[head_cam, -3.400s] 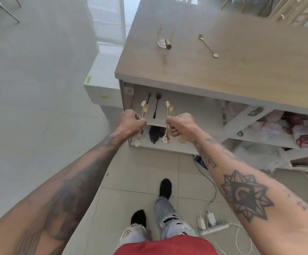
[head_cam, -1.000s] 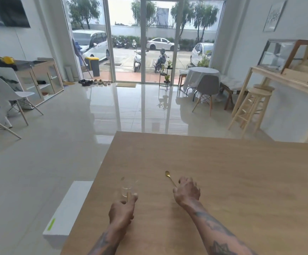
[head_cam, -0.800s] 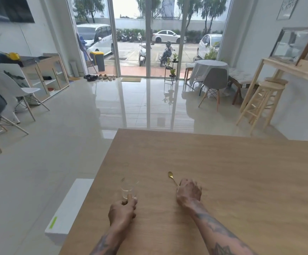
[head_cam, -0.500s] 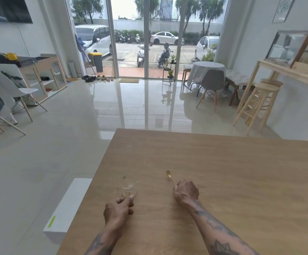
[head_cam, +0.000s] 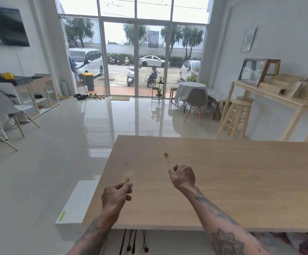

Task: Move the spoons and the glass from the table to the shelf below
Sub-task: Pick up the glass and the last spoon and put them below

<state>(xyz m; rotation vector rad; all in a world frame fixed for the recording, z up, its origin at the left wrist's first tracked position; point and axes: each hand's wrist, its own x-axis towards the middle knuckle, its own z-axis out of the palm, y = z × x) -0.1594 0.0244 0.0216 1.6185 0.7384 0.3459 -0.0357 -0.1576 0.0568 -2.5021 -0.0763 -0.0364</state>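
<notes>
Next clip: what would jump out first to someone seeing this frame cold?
Two tattooed forearms reach over the near left part of a wooden table. The right hand holds a gold spoon by its handle, bowl pointing away, while the left hand grips a clear glass by its gold base, tilted away near the table's left edge. Beyond the table, tall glass doors show parked cars and motorbikes outside.

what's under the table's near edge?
Under the table, dark spoon handles show on the shelf, plus cloth at right. The tabletop hides the rest.
</notes>
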